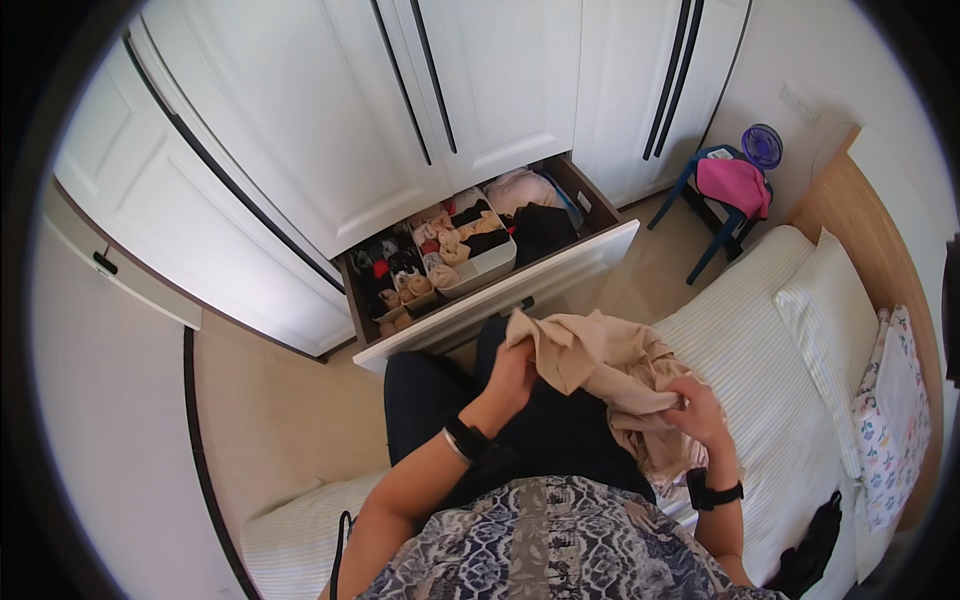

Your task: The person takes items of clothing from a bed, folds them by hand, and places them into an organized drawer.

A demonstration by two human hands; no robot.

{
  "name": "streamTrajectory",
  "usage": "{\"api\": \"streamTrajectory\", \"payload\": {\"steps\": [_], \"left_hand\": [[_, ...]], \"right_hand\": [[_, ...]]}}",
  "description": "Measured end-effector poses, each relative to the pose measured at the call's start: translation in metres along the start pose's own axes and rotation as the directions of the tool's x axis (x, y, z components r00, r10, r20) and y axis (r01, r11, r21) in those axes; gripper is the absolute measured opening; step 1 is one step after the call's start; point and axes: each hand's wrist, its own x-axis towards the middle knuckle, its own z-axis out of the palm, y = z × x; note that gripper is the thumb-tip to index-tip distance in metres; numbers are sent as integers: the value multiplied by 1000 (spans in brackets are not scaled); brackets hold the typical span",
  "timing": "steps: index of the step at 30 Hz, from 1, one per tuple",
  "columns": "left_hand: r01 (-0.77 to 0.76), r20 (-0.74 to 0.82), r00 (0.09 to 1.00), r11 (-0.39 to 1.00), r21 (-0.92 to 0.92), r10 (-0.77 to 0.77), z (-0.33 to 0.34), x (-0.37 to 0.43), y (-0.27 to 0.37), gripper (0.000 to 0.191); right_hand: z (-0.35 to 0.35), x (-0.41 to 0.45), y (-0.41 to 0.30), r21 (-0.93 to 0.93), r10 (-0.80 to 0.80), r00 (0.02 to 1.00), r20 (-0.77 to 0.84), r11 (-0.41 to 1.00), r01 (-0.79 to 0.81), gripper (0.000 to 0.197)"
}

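Note:
Above my lap, a crumpled beige cloth garment (pixel 600 352) hangs between both hands. My left hand (pixel 513 375) grips its left end, where a folded edge sticks up. The fingers of my right hand (pixel 694 409) pinch a lower right part, and the rest drapes down beside my leg onto the bed. In front of my knees a wardrobe drawer (pixel 495 294) stands pulled out. It holds a white divided organizer (pixel 480 274) with rolled beige, black and red clothing, a black cloth (pixel 546 231) and a pale pink bundle (pixel 521 191).
The striped bed (pixel 757 360) lies under me and to the right, with a pillow (pixel 829 300), a floral cloth (pixel 892 427) and a black strappy garment (pixel 810 551). Near the wall, a blue stool (pixel 720 251) bears a pink cloth (pixel 731 184) and a small purple fan (pixel 762 146). White wardrobe doors (pixel 495 82) rise ahead.

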Motion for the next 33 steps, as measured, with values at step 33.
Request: {"api": "streamTrajectory", "payload": {"steps": [33], "left_hand": [[-712, 586, 611, 693, 113, 532, 205, -57, 211, 23]], "right_hand": [[-299, -69, -129, -475, -421, 491, -762, 880, 18, 14]]}}
